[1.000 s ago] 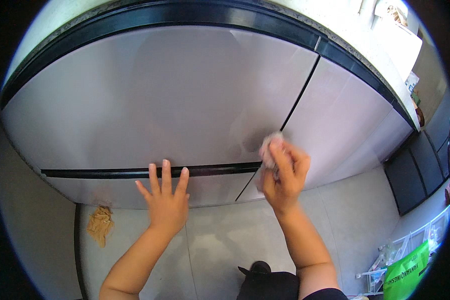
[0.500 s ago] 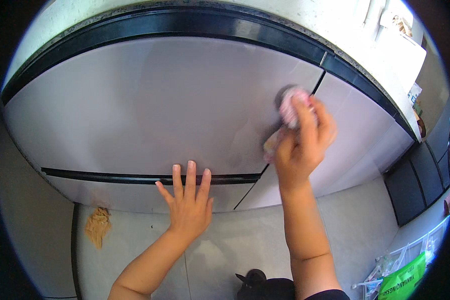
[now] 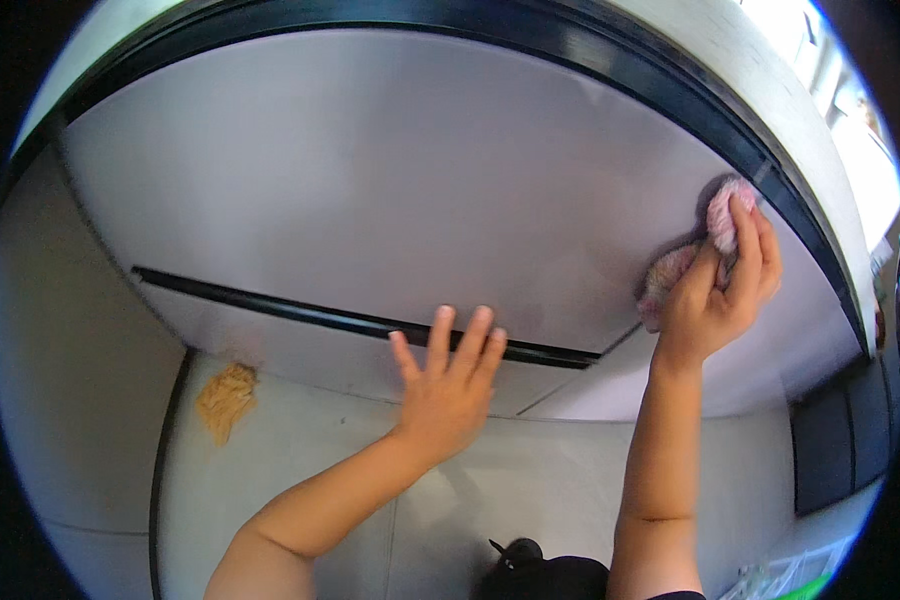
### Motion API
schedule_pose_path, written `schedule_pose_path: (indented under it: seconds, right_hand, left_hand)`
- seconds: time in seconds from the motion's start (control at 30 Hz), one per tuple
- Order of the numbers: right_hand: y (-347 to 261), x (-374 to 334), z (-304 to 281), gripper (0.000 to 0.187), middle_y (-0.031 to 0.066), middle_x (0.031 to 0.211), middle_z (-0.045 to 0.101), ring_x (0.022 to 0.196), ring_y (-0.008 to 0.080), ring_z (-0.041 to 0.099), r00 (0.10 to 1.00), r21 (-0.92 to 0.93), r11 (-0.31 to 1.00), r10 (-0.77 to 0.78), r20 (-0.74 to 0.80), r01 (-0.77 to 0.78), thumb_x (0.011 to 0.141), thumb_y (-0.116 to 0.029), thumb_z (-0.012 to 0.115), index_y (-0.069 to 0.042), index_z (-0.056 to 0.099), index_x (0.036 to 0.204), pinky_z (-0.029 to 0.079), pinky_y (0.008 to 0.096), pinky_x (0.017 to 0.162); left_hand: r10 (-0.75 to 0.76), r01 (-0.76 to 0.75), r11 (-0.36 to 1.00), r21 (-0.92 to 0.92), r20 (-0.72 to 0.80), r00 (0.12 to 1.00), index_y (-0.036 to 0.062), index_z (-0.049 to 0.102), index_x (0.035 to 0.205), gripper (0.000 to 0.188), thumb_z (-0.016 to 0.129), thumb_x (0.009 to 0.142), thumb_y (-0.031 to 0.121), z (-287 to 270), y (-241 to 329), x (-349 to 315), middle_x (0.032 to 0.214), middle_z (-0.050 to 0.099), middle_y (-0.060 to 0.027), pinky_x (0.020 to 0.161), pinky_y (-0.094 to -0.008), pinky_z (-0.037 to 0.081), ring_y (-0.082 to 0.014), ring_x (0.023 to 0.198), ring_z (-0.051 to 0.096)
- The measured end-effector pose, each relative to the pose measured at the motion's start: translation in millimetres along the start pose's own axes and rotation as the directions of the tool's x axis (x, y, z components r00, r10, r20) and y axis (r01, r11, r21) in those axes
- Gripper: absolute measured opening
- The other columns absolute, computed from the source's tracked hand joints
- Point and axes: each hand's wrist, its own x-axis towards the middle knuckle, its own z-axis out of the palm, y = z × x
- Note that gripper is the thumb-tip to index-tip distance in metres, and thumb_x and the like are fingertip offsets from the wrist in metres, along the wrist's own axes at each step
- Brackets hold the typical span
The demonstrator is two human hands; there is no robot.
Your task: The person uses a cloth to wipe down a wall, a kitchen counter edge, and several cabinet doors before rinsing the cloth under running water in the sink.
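My right hand (image 3: 722,288) grips a pink fluffy cleaning cloth (image 3: 728,215) and presses it on the light cabinet front (image 3: 400,180), near the upper right corner of the large drawer panel. Part of the cloth hangs out left of the hand, against the panel. My left hand (image 3: 446,392) lies flat with its fingers spread, fingertips on the black handle strip (image 3: 370,323) along the lower edge of that panel. Nothing is held in it.
A crumpled tan cloth (image 3: 227,400) lies on the tiled floor (image 3: 310,480) at left. Above the cabinet runs a black strip and a pale countertop (image 3: 820,110). A white wire rack (image 3: 785,575) with something green stands at lower right. Dark cabinets (image 3: 840,440) are at far right.
The view has shifted and tilted. My right hand has moved the pink cloth up and right toward the panel's corner. My left hand has slid right along the handle strip, fingers still spread.
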Motion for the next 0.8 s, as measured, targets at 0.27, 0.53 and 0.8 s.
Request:
schedule_pose_path:
  seconds: [0.27, 0.53, 0.8]
  right_hand:
    - [-85.5, -76.3, 17.6, 0.027, 0.0029, 0.102, 0.062, 0.1, 0.0223, 0.054, 0.855, 0.368, 0.884, -0.411, 0.315, 0.289, 0.071, -0.009, 0.066, -0.015, 0.069, 0.097, 0.037, 0.035, 0.077]
    - [-126.9, -54.2, 52.7, 0.026, 0.0034, 0.107, 0.062, 0.099, 0.0242, 0.054, 0.919, 0.138, 0.935, -0.349, 0.185, 0.327, 0.076, -0.016, 0.061, -0.015, 0.07, 0.101, 0.038, 0.0378, 0.08]
    - [-163.4, -58.8, 69.5, 0.027, 0.0007, 0.106, 0.059, 0.097, 0.0201, 0.054, 0.878, 0.212, 0.882, -0.455, 0.15, 0.421, 0.073, -0.017, 0.063, -0.012, 0.067, 0.1, 0.034, 0.0357, 0.074]
  left_hand:
    - [-0.085, 0.092, 0.989, 0.119, -0.059, 0.995, 0.0075, 0.043, 0.137, 0.071, 0.071, 0.073, 0.023, -27.2, -54.1, -17.7, 0.151, 0.023, -0.0172, 0.096, -0.0768, 0.008, -0.0439, 0.139, 0.016]
    - [-0.163, 0.194, 0.962, 0.194, -0.166, 0.973, 0.0142, 0.038, 0.141, 0.074, 0.071, 0.076, 0.026, -51.9, -113.4, -38.0, 0.152, 0.02, -0.0208, 0.097, -0.0757, 0.007, -0.0434, 0.14, 0.017]
    - [-0.213, 0.231, 0.954, 0.19, -0.112, 0.971, 0.0152, 0.039, 0.141, 0.075, 0.072, 0.075, 0.029, -60.9, -121.3, -46.7, 0.153, 0.02, -0.0171, 0.095, -0.0773, 0.011, -0.0407, 0.14, 0.017]
